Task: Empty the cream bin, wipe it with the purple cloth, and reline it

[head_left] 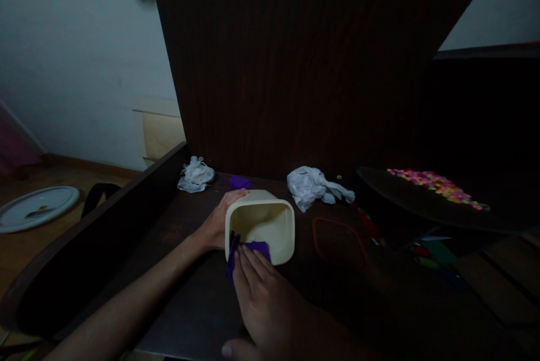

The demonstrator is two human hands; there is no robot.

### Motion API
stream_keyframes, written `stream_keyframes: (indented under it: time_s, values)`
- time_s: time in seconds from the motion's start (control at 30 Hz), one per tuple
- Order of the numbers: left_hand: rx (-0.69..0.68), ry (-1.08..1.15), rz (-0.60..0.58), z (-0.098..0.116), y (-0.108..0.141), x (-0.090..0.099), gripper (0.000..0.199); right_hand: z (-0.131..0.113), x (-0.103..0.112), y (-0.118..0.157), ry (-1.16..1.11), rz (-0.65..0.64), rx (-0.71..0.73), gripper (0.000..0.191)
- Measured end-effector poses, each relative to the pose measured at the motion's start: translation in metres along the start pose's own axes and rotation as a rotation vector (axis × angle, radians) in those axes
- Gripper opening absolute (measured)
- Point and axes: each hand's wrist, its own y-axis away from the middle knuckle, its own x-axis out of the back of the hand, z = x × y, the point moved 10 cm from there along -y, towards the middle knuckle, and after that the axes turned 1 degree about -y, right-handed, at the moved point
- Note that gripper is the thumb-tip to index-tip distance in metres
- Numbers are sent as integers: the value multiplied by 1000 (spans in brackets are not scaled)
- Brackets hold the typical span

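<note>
A cream rounded-square plastic container (pixel 259 198) lies tilted with its mouth facing me. My left hand (pixel 223 217) is wrapped round its left side, with the fingertips partly hidden behind it. My right hand (pixel 264 288) reaches into the mouth, fingers together and stretched along the lower left inner wall. Under those fingers is a purple cloth (pixel 258 247), part of it folded over the left rim. Whether it is fabric or soft paper is hard to tell in the dim light.
Behind the container on the dark wooden surface (pixel 181 310) lie a purple piece (pixel 239 182) and two crumpled whitish plastic bags (pixel 196 174) (pixel 310 186). An orange-brown rounded outline (pixel 335 220) lies right. Colourful small pieces (pixel 439 185) sit farther right; a raised edge (pixel 105 215) borders the left.
</note>
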Motion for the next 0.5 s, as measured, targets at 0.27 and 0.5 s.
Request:
stream_keyframes:
  time_s: [0.27, 0.5]
  values:
    - [4, 17, -3, 0, -2, 0, 100, 24, 5, 13, 77, -41, -201, 99]
    - [-16, -34, -22, 8, -5, -3, 105, 40, 22, 11, 139, -16, -221, 95]
